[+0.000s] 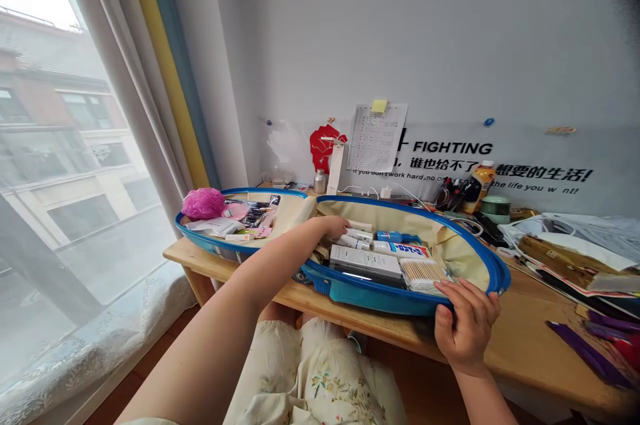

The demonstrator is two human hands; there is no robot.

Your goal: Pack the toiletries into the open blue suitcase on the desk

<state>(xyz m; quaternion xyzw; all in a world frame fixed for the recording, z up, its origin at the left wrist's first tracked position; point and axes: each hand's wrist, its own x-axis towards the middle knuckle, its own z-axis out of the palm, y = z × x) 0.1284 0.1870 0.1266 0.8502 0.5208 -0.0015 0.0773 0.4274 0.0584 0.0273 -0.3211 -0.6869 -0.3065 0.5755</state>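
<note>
A blue suitcase point(385, 298) lies open on the desk, both halves spread. My left hand point(336, 226) reaches into the right half, near several small white bottles or tubes point(357, 238); its fingers are mostly hidden, so its grip cannot be made out. My right hand point(467, 322) grips the front right rim, fingers over the edge and thumb outside. Close to those fingers lies a pack of cotton swabs point(424, 272). Beside it are a grey-and-black box point(365, 262), a white tube with blue and red print point(401, 250) and a blue bottle point(395, 236).
The left half holds a pink bath puff point(203, 203) and small packages. Behind stand a white desk lamp point(336, 168) and an orange-labelled bottle point(479, 186). To the right are a brown pouch point(560, 255) and purple fabric point(587, 352). A curtained window is at left.
</note>
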